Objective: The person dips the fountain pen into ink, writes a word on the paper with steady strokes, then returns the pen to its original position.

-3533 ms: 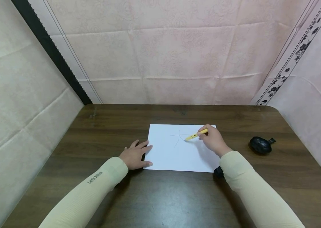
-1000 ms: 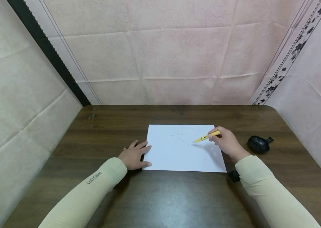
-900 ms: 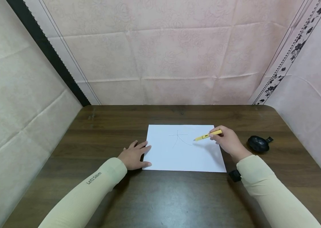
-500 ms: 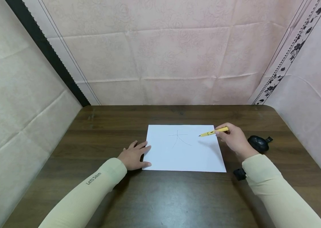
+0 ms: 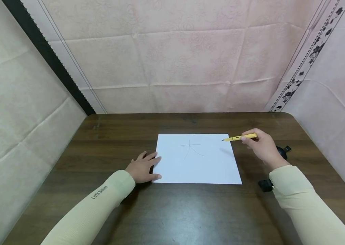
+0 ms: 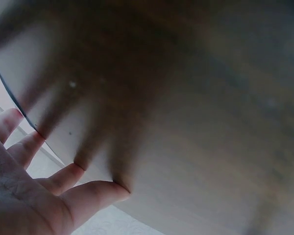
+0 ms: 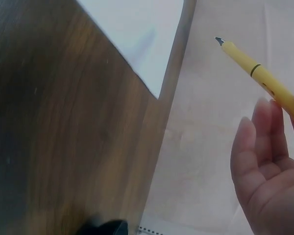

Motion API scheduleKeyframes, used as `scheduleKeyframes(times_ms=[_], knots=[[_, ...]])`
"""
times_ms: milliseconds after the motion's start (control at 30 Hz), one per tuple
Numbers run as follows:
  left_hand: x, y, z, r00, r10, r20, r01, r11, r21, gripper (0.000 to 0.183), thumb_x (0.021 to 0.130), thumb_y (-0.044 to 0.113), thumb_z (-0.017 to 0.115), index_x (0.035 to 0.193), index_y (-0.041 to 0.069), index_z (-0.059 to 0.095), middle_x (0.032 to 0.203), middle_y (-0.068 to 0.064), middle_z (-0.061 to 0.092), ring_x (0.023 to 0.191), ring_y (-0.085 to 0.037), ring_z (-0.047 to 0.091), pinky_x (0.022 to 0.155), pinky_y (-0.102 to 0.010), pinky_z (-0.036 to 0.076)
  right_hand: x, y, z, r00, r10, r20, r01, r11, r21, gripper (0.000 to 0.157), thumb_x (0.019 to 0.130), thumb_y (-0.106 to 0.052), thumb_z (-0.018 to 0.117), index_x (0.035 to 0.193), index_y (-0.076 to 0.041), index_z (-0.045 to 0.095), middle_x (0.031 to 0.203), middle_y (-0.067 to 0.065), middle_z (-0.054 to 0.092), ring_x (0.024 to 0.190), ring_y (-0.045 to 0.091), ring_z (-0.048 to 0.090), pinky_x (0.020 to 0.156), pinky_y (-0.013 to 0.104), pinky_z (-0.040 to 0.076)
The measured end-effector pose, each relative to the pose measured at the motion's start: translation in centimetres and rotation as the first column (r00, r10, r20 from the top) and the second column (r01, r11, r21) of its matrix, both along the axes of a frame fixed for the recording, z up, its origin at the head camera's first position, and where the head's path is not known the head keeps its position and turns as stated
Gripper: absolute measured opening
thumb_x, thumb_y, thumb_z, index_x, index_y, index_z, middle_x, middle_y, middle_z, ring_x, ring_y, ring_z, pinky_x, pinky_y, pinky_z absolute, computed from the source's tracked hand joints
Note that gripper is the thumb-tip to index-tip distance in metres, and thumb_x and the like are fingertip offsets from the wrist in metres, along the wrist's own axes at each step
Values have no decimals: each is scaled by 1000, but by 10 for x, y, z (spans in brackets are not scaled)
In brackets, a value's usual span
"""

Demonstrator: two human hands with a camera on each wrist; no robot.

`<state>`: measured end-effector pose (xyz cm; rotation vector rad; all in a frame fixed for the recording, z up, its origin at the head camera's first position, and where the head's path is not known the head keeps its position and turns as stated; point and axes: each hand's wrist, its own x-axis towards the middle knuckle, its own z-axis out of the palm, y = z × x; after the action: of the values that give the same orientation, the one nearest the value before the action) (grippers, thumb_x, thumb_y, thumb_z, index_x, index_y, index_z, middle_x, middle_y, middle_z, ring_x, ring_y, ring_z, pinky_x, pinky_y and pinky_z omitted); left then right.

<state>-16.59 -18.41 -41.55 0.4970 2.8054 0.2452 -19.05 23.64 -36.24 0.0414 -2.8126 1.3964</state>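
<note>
A white sheet of paper [image 5: 197,170] lies on the dark wooden table, with a few thin lines [image 5: 189,145] drawn in its upper left part: a cross and two strokes running down from it. My left hand [image 5: 142,170] rests with spread fingers at the sheet's left edge. My right hand [image 5: 262,144] pinches a yellow fountain pen [image 5: 240,137], raised near the sheet's upper right corner. In the right wrist view the pen [image 7: 257,71] shows a bare dark metal nib pointing away from the hand, clear of the paper [image 7: 142,39].
A black rounded object [image 5: 282,151] with a small tab sits at the right of the table, partly hidden behind my right wrist. Pale cloth [image 5: 187,68] hangs behind the table and at both sides. The wooden table [image 5: 172,211] extends around the sheet.
My right hand first draws the curved stroke down to the right, then lifts the fountain pen off the paper and moves up and to the right. My left hand stays put.
</note>
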Motion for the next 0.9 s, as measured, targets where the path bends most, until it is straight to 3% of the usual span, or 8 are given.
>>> scheduleKeyframes(times_ms=[233, 567, 667, 833, 900], knots=[[0, 0, -1, 1000, 1, -7, -1, 1000, 5, 74, 87, 54, 63, 150, 24, 37, 158, -2, 27, 144, -42, 19, 100, -72, 27, 4, 14, 4, 999, -41, -35, 42, 999, 29, 43, 99, -37, 54, 124, -2, 55, 115, 18, 58, 99, 27, 59, 73, 18, 50], [1, 2, 2, 1000, 12, 4, -12, 1000, 2, 74, 87, 53, 64, 150, 24, 37, 159, -3, 26, 144, -42, 18, 101, -72, 27, 5, 37, 5, 994, -80, -79, 80, 997, -3, 48, 97, -39, 56, 123, 1, 55, 110, 21, 61, 80, -5, 56, 70, 12, 50], [1, 2, 3, 1000, 10, 2, -10, 1000, 0, 74, 88, 53, 63, 151, 24, 37, 159, -2, 26, 144, -42, 19, 101, -72, 26, 6, 44, 6, 991, -107, -83, 105, 994, -26, 47, 96, -39, 57, 122, 1, 55, 103, 11, 62, 79, -8, 56, 70, 12, 50], [2, 2, 3, 1000, 6, 0, -6, 1000, -3, 74, 88, 53, 63, 151, 24, 36, 159, -2, 26, 144, -42, 19, 100, -72, 27, 9, 55, 7, 984, -150, -91, 144, 987, -75, 40, 96, -37, 59, 116, -3, 58, 85, -18, 59, 76, -8, 58, 69, 14, 52], [2, 2, 3, 1000, 10, 1, -10, 1000, -5, 74, 88, 52, 64, 150, 24, 37, 159, -2, 26, 144, -42, 19, 100, -72, 27, 10, 57, 8, 983, -159, -94, 151, 985, -88, 36, 95, -37, 60, 113, -5, 59, 82, -23, 58, 76, -7, 59, 69, 14, 52]])
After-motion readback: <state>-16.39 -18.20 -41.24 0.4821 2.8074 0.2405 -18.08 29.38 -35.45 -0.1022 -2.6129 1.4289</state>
